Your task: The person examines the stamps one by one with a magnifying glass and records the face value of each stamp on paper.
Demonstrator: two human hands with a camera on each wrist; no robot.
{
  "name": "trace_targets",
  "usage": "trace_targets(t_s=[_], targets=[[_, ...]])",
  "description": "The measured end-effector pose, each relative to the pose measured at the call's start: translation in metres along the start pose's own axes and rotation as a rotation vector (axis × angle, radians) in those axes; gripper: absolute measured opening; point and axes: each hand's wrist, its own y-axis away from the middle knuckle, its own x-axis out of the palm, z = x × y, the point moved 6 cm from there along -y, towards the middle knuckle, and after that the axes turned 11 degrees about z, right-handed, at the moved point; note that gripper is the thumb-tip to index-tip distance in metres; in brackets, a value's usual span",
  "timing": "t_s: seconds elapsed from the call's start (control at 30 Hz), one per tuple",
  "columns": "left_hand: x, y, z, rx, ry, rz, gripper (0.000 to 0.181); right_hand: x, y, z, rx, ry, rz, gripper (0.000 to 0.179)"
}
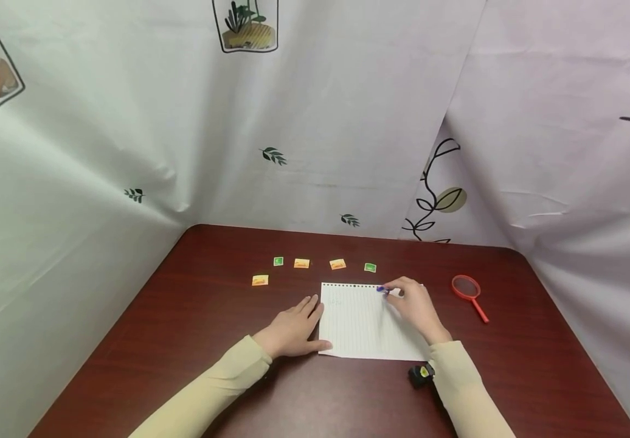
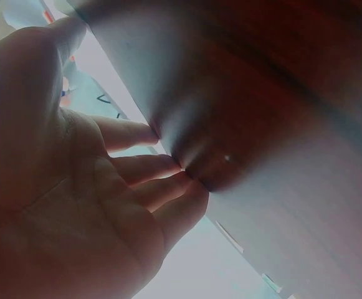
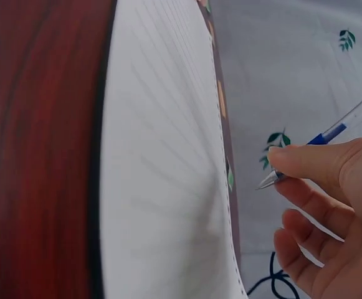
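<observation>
A lined sheet of paper (image 1: 350,331) with punched holes along its far edge lies on the table, with faint marks near its upper left corner. My left hand (image 1: 293,330) rests at the sheet's left edge, its fingers extended and the thumb over the lower left corner. In the left wrist view, the palm and straight fingers of that left hand (image 2: 75,187) show. My right hand (image 1: 416,309) pinches a clear and blue ballpoint pen (image 3: 328,134) between thumb and index finger. Its metal tip is out, close over the sheet's upper right part.
Beyond the sheet lie several small cards, among them an orange card (image 1: 337,264) and a green card (image 1: 370,267). A red magnifying glass (image 1: 466,287) is to the right on the dark red table (image 1: 183,316). White patterned cloth (image 1: 348,121) hangs behind and at both sides.
</observation>
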Motion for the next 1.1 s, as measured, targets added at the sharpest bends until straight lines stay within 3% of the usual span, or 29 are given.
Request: trace_targets(t_s=[0.47,1.1], targets=[[0.001,0.001,0.002,-0.004,0.006,-0.003,0.090,-0.026,0.013,-0.026,0.121,-0.033,-0.003,0.031],[0.002,0.000,0.002,-0.003,0.000,-0.003,0.090,-0.059,0.039,-0.059,0.162,-0.033,-0.117,0.045]])
